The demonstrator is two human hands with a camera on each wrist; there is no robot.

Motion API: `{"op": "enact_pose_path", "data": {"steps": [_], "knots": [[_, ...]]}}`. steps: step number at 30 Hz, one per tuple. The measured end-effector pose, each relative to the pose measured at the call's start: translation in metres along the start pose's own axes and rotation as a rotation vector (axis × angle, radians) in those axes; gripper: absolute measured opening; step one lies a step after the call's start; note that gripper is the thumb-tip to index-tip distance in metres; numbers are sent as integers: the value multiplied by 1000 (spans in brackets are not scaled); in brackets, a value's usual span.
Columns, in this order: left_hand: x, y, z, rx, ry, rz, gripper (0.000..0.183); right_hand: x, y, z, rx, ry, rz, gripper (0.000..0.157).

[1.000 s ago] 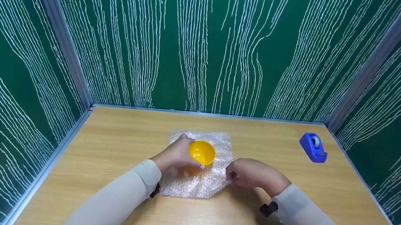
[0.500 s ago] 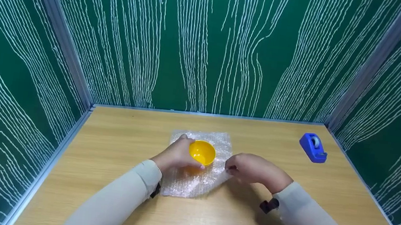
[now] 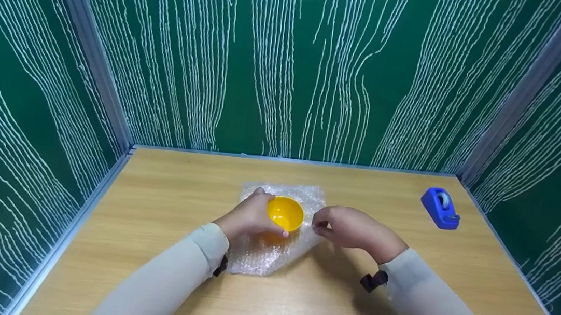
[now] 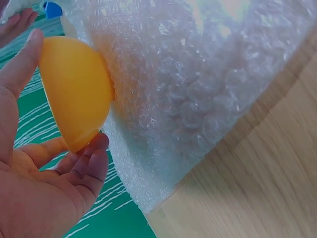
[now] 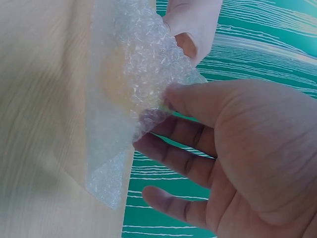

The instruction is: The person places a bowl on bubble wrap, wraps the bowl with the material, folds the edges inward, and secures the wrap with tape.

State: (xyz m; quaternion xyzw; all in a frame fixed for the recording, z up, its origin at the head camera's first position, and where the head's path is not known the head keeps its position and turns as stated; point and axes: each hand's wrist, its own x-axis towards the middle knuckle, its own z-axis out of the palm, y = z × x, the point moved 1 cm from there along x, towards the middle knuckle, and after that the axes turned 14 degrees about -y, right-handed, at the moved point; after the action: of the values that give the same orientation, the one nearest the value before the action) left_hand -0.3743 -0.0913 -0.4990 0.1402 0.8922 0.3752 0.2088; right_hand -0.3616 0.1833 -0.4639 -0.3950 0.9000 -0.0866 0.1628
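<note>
Grips the yellow bowl (image 3: 286, 213) round its side with the curved left hand (image 3: 252, 216), upright on bubble wrap (image 3: 255, 256) on the bench (image 3: 264, 310); pinches the wrap's raised edge with the right hand (image 3: 354, 229).

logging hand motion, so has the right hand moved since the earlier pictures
Yes: in the head view, judged against the blue tape dispenser, the right hand has moved toward the back edge of the table and slightly left, nearer the yellow bowl.

Bright glare on bubble wrap (image 4: 190, 94)
</note>
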Motion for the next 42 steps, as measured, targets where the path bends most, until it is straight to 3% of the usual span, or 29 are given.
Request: {"op": "enact_pose_path", "data": {"steps": [9,19,23,24,27,30,31,32,42], "knots": [[1,0,-2,-1,-12,33,96,6,-3,-6,11,31,45,17],[-3,1,-3,11,-35,24,93,22,-4,-8,48,51,87,20],[5,-4,-6,21,-42,2,92,31,-3,-10,44,75,72,20],[19,-17,-4,26,-38,10,92,33,-2,-10,42,83,67,20],[23,-18,-6,20,-41,-26,91,40,-1,-9,43,94,73,20],[23,-16,-7,0,-37,-36,82,47,1,-8,68,97,109,22],[10,-2,-9,-7,-38,-52,78,50,1,-8,72,100,117,22],[9,-1,-9,-13,-35,-48,74,52,2,-8,74,105,125,22],[11,3,-9,48,7,0,58,71,2,-2,65,160,152,18]]}}
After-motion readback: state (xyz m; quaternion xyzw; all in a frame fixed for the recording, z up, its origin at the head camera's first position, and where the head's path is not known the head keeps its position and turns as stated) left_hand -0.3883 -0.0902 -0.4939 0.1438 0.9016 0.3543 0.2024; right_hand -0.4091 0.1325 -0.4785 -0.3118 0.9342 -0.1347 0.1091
